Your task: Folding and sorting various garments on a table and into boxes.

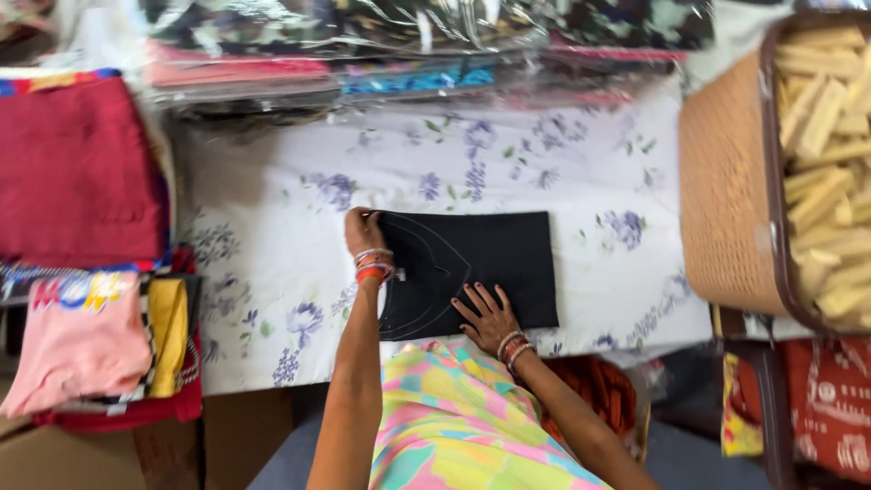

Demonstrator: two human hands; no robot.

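on white floral-cloth surface (272, 263): left hand (363, 231) pinches corner of folded black chalk-marked fabric piece (490, 263); right hand (487, 316) flat, open, pressing. risk: fabric may slip, skewing chalk lines.

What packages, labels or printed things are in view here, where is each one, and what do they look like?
Clear plastic garment packs: stacked along the table's far edge, flat, glossy, holding camouflage, pink and blue cloth.
Pink folded garment: left pile, bold multicoloured print.
Red printed cloth: lower right, white motifs.
No signs or screens.
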